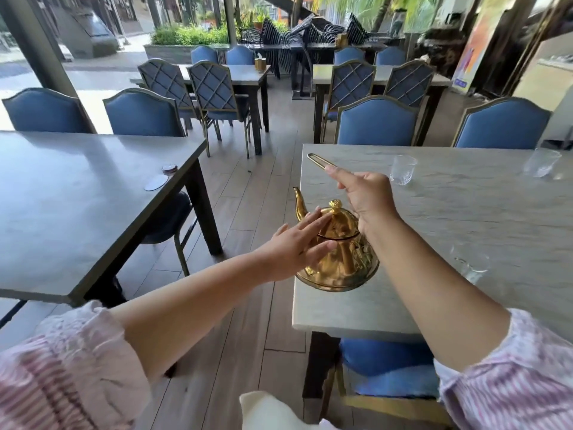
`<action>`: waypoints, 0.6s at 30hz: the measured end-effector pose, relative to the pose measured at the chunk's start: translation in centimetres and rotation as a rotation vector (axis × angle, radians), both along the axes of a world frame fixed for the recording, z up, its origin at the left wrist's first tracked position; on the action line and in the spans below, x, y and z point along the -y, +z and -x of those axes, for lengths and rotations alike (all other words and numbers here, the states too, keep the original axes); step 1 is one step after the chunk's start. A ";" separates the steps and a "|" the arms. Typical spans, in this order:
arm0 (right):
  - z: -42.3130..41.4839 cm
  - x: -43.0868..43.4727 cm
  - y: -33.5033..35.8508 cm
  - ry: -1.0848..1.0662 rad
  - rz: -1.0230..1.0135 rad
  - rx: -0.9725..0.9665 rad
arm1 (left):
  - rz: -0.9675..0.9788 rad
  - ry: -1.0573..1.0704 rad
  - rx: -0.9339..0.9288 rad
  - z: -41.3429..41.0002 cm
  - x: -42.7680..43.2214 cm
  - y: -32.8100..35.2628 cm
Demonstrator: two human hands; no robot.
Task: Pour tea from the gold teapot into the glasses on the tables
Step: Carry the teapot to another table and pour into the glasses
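At the near left corner of the pale stone table [434, 212], I see the gold teapot [338, 259] sitting with part of its base apparently past the edge, spout pointing away. My right hand [366, 197] is closed around the raised wire handle [319, 161]; my left hand [294, 246] lies flat and unclenched against the lid and shoulder, gripping nothing. The risk, as I judge it, is a tip or slide off that corner if I lift unevenly, or the lid slipping once the palm leaves. Three empty glasses wait: one just beyond my right hand [402, 169], one far right [542, 162], one near my forearm [471, 262], easily knocked. The surface looks smooth and matte. Around me: a dark table [77, 197] on the left, blue chairs [376, 122], plank floor, bright daylight.
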State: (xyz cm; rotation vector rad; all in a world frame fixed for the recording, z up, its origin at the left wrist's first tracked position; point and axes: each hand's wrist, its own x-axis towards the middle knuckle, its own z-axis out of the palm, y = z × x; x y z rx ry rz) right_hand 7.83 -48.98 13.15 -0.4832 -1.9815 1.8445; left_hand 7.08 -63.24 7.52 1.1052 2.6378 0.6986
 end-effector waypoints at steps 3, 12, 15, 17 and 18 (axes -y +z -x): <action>3.4 0.6 -0.2 -0.029 -0.003 0.002 | 0.007 -0.034 0.015 4.1 0.6 0.0; 10.8 0.4 -0.7 -0.148 0.013 -0.009 | -0.012 -0.157 -0.010 13.7 0.5 -0.3; 12.7 -0.6 -1.3 -0.182 0.042 -0.006 | 0.018 -0.240 -0.001 16.4 -0.3 -0.7; 14.1 -1.2 -1.7 -0.210 0.052 0.004 | 0.053 -0.307 -0.002 18.6 -0.9 -1.1; 14.8 -1.5 -1.9 -0.220 0.055 0.013 | 0.068 -0.333 -0.002 19.6 -1.1 -1.3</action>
